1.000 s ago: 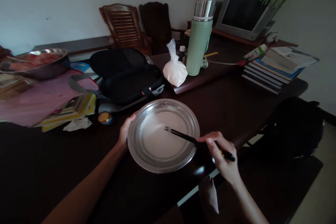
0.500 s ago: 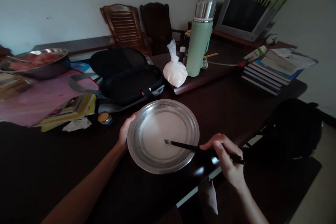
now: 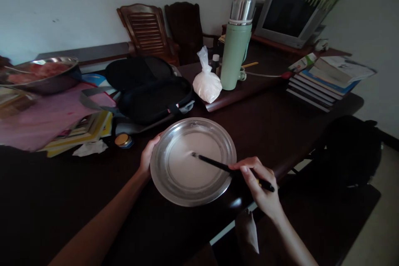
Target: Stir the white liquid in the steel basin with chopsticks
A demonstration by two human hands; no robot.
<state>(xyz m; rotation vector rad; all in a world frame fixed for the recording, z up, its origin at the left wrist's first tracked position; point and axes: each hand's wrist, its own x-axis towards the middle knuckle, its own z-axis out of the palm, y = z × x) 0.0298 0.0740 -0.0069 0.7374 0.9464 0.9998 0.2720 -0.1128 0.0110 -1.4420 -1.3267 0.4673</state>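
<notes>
In the head view a round, shallow metal plate (image 3: 193, 198) holds a smooth layer of whitish powder (image 3: 187, 170). My left hand (image 3: 149, 153) grips the plate's left rim, its fingers mostly hidden beneath. Pinched in my right hand (image 3: 257, 178), over the plate's right side, is a slim black pen-like stick (image 3: 215, 163). Its tip touches the powder near the middle of the plate, and a small mark shows beside it. Behind the plate stands a tied clear plastic bag of white powder (image 3: 207, 87).
A green thermos (image 3: 235, 56) and a small dark bottle (image 3: 215, 64) stand behind. An open black case (image 3: 149, 91), a small gold-lidded jar (image 3: 124, 140) and a metal basin (image 3: 59, 81) are leftward. Stacked books (image 3: 324, 83) sit right. The dark table's edge (image 3: 222, 232) runs near my right arm.
My right hand has moved leftward and slightly up, carrying the stick's tip a little left and farther back in the powder. The left hand still holds the plate.
</notes>
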